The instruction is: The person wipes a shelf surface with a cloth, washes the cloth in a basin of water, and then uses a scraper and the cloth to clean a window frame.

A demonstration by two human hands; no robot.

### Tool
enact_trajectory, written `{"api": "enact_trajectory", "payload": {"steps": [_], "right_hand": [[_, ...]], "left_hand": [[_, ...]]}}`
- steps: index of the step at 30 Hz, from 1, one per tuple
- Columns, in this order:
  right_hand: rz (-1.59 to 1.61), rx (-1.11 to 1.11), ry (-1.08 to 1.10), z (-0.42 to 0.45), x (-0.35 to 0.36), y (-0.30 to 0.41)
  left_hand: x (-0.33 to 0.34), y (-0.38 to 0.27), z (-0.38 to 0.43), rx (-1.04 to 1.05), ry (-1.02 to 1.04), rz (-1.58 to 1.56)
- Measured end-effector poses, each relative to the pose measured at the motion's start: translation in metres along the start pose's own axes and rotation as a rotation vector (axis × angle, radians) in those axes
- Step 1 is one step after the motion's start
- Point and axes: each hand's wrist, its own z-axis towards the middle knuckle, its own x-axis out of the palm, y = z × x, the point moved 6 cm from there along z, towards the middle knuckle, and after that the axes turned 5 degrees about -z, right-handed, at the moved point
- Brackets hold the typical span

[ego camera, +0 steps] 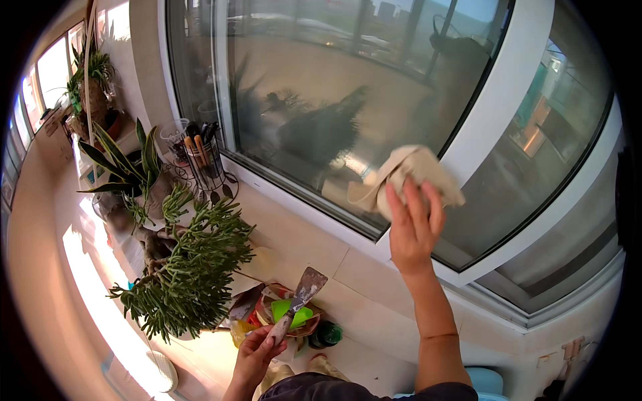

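Note:
My right hand (pixel 415 225) presses a bunched beige cloth (pixel 424 173) against the lower right corner of a window pane (pixel 301 100), where it overlaps the white window frame (pixel 489 120). The cloth is slightly blurred. In my left hand (pixel 258 351), low in the view, is a putty knife (pixel 301 299), held by its worn handle with the stained metal blade pointing up and away from me. The glass shows reflections of plants and of a railing or window bars.
A bushy potted succulent (pixel 195 270) and a snake plant (pixel 123 165) stand at the left. A wire holder with wooden-handled tools (pixel 200 155) is by the window. Below lie a bag of items (pixel 291 311) and a dark green bottle (pixel 326 334). A light blue plastic object (pixel 484 382) is at the lower right.

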Motion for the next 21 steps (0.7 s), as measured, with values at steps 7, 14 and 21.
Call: {"api": "enact_trajectory", "payload": {"steps": [7, 14, 21], "right_hand": [[-0.421, 0.073, 0.257, 0.018, 0.06, -0.035], [-0.251, -0.075, 0.341, -0.039, 0.058, -0.033], [1.414, 1.423, 0.087, -0.064, 0.016, -0.018]], "left_hand": [[0.002, -0.005, 0.015, -0.006, 0.048, 0.008], [0.015, -0.011, 0.002, -0.03, 0.143, 0.024], [0.009, -0.018, -0.02, -0.043, 0.215, 0.031]]}}
